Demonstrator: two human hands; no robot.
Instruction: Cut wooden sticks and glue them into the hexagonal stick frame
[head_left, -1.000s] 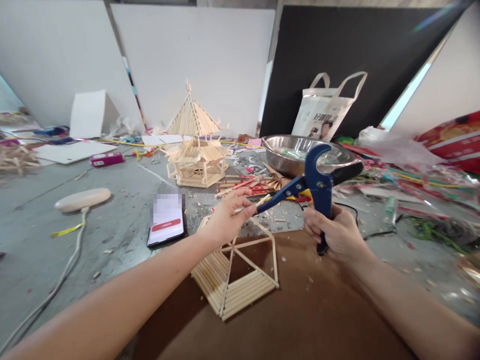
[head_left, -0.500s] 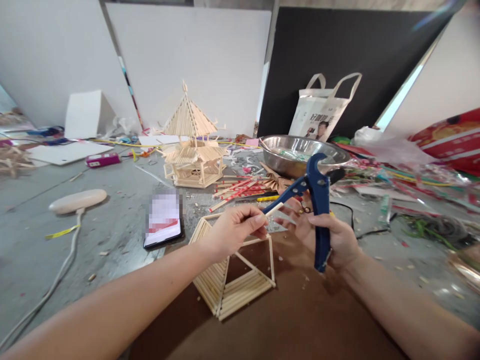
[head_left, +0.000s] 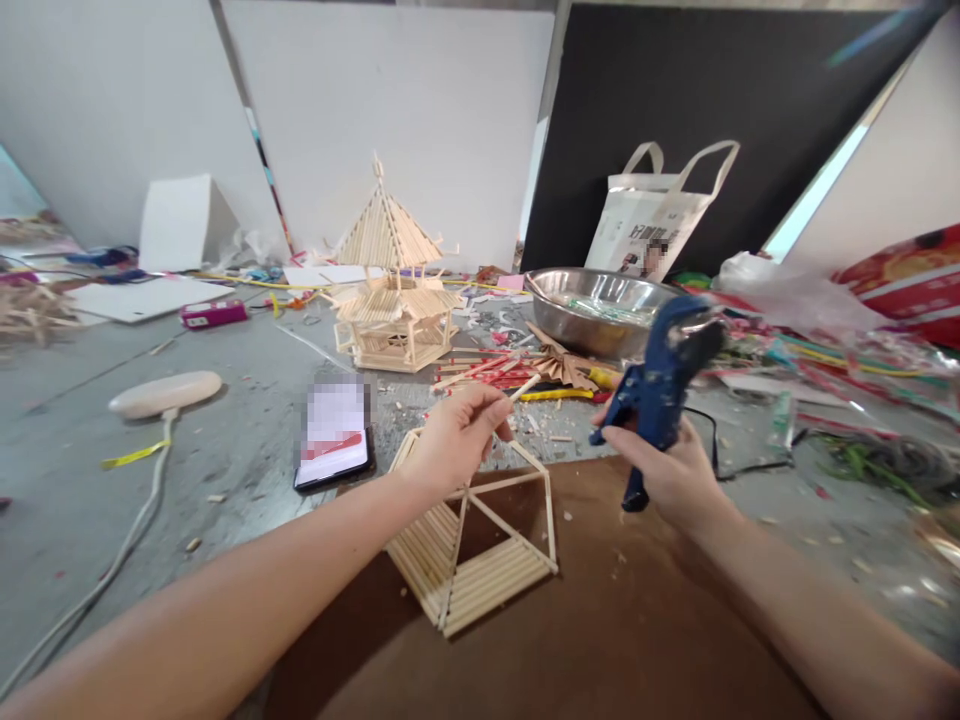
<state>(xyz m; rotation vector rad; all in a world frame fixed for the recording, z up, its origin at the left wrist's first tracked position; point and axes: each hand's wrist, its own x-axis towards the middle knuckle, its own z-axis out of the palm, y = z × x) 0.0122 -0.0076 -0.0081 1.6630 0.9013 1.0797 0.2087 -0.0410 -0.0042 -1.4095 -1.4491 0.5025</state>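
Observation:
My left hand [head_left: 461,435] pinches a short pale wooden stick [head_left: 525,387] between thumb and fingertips. Below it lies a partly filled stick roof frame [head_left: 491,585], some of its sections covered with sticks and others showing only the bars. My right hand [head_left: 686,470] is wrapped round a blue pipe cutter [head_left: 658,385], held up to the right of the frame; its head is blurred by motion. A gap separates the cutter from the stick. Both the frame and the hands are over a brown board [head_left: 600,620].
A finished stick pavilion [head_left: 394,325] stands behind, near a phone [head_left: 334,435] and red-marked sticks [head_left: 487,370]. Yellow-handled pliers [head_left: 559,394] lie past the board. A metal basin [head_left: 585,325], a white bag [head_left: 637,220] and a corded white device [head_left: 165,395] are around.
The cutter has come away from the stick, moving right and tilting, and its handles have closed together. My left hand has drawn slightly left with the stick. The view has shifted a little.

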